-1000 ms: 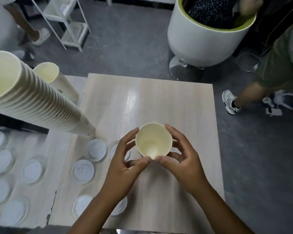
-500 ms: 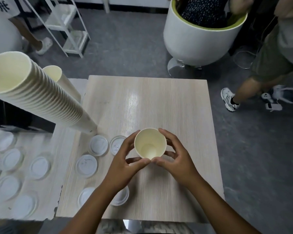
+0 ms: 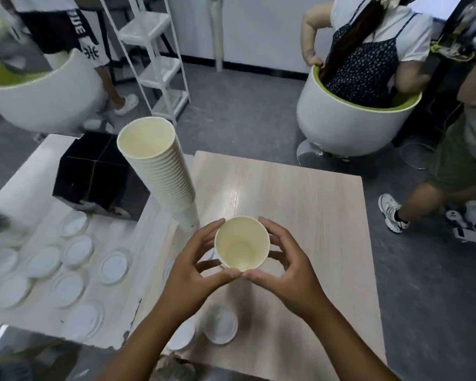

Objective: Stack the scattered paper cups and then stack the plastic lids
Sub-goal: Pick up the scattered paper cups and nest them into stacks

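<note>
A cream paper cup (image 3: 241, 243) stands upright over the light wooden table (image 3: 300, 204), mouth towards me. My left hand (image 3: 195, 268) and my right hand (image 3: 289, 268) both curl round its sides, thumbs meeting at its near rim. Just left of my hands a tall stack of paper cups (image 3: 162, 171) rises from the table's left edge and leans towards the upper left. Several white plastic lids lie flat on the left, such as one lid (image 3: 113, 267), and another lid (image 3: 221, 325) lies near the front edge under my forearms.
A black box (image 3: 91, 171) sits behind the cup stack. A white tub chair (image 3: 349, 127) with a seated person stands beyond the table, another white chair (image 3: 41, 103) at far left, a white shelf rack (image 3: 160, 59) between. A person's legs and shoes (image 3: 390, 215) are at right.
The view has tilted up and shifted, so the cup stack now appears nearer the middle. My two hands still hold the same cup in the same way.
</note>
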